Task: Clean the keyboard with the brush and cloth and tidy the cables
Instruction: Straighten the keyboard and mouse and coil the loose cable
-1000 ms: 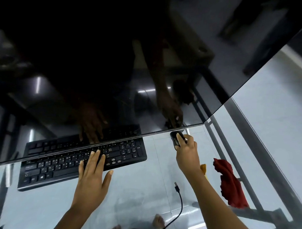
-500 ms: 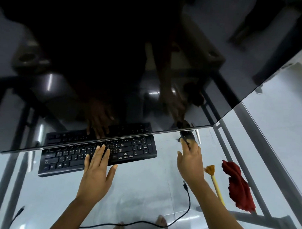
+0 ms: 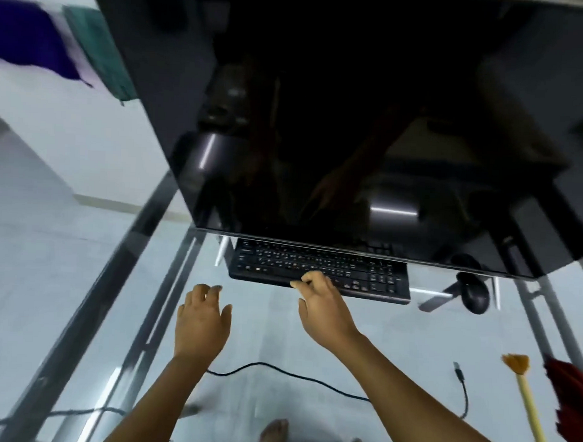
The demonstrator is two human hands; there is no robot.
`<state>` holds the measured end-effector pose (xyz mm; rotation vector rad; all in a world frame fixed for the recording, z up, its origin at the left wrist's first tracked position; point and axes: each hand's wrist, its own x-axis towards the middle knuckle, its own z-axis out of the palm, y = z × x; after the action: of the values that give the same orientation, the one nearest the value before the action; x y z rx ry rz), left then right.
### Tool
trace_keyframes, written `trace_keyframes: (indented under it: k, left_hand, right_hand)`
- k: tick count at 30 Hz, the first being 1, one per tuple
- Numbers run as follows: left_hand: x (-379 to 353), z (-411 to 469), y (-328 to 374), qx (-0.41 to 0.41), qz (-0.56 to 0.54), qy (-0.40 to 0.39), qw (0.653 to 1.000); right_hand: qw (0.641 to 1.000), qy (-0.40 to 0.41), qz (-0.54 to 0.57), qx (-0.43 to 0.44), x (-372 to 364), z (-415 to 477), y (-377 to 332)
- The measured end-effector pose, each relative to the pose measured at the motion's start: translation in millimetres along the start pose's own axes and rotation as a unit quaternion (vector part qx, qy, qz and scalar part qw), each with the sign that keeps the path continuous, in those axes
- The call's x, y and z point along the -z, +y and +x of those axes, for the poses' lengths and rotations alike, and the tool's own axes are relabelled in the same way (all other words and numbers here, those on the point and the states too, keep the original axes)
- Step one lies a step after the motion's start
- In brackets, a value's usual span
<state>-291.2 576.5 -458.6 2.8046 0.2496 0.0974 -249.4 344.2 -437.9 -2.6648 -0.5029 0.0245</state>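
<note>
The black keyboard (image 3: 315, 264) lies on the glass table (image 3: 263, 339), partly under the monitor's lower edge. My right hand (image 3: 326, 308) has its curled fingertips on the keyboard's front edge, thumb apart, holding nothing. My left hand (image 3: 202, 320) hovers over the glass left of it, fingers spread and empty. A black cable (image 3: 294, 374) runs across the glass under my forearms, its USB plug (image 3: 458, 369) lying loose. At the right lie the yellow-handled brush (image 3: 525, 401) and the red cloth (image 3: 571, 399).
A large dark monitor (image 3: 353, 123) fills the upper view. A black mouse (image 3: 476, 295) sits right of the keyboard. Metal frame bars (image 3: 116, 271) run along the table's left side. Another cable (image 3: 62, 413) trails at the lower left. Bare feet (image 3: 274, 432) show through the glass.
The view has swung left. My right hand left the mouse and moved onto the keyboard's front edge. My left hand came off the keys and now hovers to the left.
</note>
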Motion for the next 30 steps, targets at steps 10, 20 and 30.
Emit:
trace_keyframes:
  k: [10, 20, 30]
  left_hand:
    - [2.9, -10.9, -40.0, 0.089, -0.034, -0.056, 0.994]
    - [137.4, 57.9, 95.8, 0.049, -0.403, -0.027, 0.914]
    - [228.1, 37.0, 232.8, -0.244, -0.434, -0.036, 0.867]
  right_hand:
    - [0.998, -0.053, 0.02, 0.018, 5.6, 14.9, -42.6]
    - [0.832, -0.202, 0.496, -0.148, 104.3, 30.8, -90.9]
    - [0.928, 0.005, 0.373, -0.019, 292.7, -3.2, -72.9]
